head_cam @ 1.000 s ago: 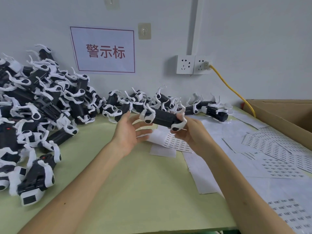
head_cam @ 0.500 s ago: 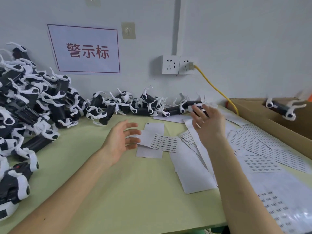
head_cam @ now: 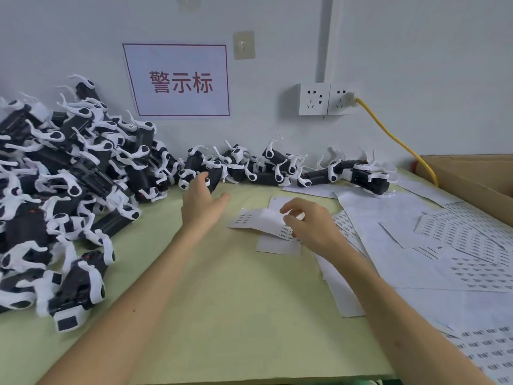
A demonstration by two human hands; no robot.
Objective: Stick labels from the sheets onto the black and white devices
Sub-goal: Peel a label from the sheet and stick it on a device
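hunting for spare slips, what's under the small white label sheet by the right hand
A blank white paper slip pokes out beneath the small white label sheet, on the pale green table. The right hand covers the sheet's right end, so anything below there is hidden.

Factory bench point(head_cam: 222, 301) w/ device pile point(head_cam: 55, 190)

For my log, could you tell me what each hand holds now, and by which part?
The right hand pinches the sheet at its lifted right edge; the left hand holds nothing, open at a device.
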